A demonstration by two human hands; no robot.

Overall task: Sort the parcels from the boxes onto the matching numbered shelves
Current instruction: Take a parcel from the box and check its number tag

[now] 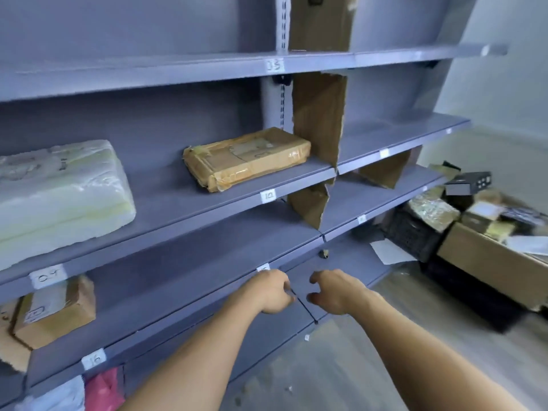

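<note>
**Left hand (pixel 271 292) and right hand (pixel 335 292) empty before the shelves**

Left hand and right hand are stretched forward side by side, near each other but apart, in front of the edge of a low grey shelf (pixel 207 262). The fingers of both are loosely curled and they hold nothing. A brown taped parcel (pixel 246 158) lies flat on the shelf above label 10 (pixel 268 196), just beside a cardboard divider (pixel 318 120). To the left on the same level lies a large white wrapped parcel (pixel 59 191), over a label (pixel 47 277) that reads 09 or 04 — I cannot tell which. One level lower, at the far left, a small cardboard parcel (pixel 56 310) sits above label 16 (pixel 94 358). On the floor at the right stands an open cardboard box (pixel 489 262) full of mixed parcels, with a black crate (pixel 412 235) beside it — well apart from both hands.
</note>
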